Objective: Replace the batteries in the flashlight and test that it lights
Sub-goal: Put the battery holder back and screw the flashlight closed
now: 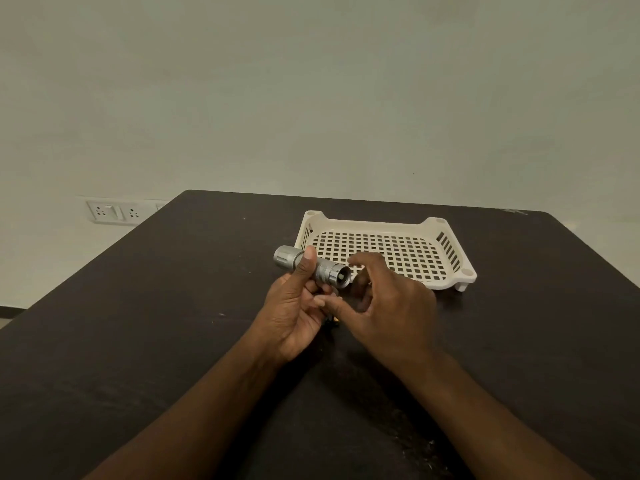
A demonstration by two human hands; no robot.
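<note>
Head view: flashlight [313,266] is held above the dark counter [138,323], in front of the white basket [446,275].
Left hand [298,306]: it grasps the flashlight body, thumb on top.
Right hand [388,299]: fingers loosely curled, just beside the open end; whether it holds something, I cannot tell.
Axis: the long axis runs from upper left to lower right, and the open end faces the right hand, which is nearer to it.
Writing: no label can be read.
</note>
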